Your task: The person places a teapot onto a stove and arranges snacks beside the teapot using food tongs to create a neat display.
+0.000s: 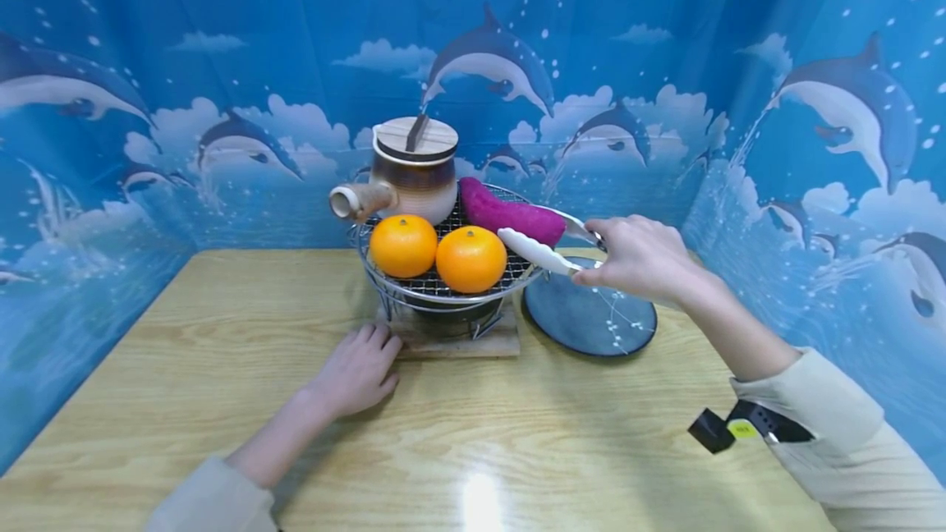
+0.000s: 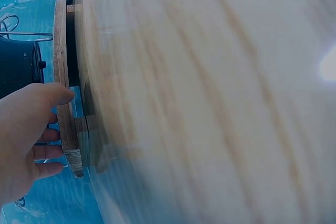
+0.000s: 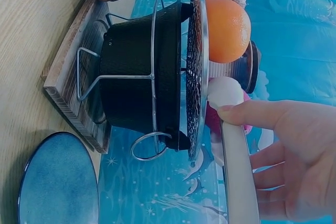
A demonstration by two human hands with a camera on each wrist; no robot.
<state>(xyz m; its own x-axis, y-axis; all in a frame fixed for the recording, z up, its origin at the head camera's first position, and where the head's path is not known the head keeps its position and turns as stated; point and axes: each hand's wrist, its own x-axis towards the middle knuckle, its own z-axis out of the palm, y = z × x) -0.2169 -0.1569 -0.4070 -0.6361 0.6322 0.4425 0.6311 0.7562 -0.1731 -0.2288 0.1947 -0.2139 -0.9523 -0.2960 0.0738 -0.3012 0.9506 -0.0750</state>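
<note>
My right hand (image 1: 639, 261) holds a pair of tongs (image 3: 239, 166) with white scalloped tips. The tips lie on either side of the right end of a purple sweet potato (image 1: 510, 216), which is over the wire grill rack (image 1: 451, 300). Down at the front left corner of the wooden board (image 3: 76, 61), my left hand (image 1: 362, 372) grips the board's edge, thumb on the near side and fingers behind, as the left wrist view shows. Two oranges (image 1: 403, 246) sit at the rack's front, beside a brown clay pot (image 1: 414, 187) with a wooden lid and side handle.
Under the rack, a black round stove (image 3: 139, 74) in a wire frame stands on the board. A blue-grey plate (image 1: 591, 314) with a white branch pattern lies on the wooden table (image 1: 244, 310) to the right. Dolphin-print curtains (image 1: 259, 48) enclose the back and sides.
</note>
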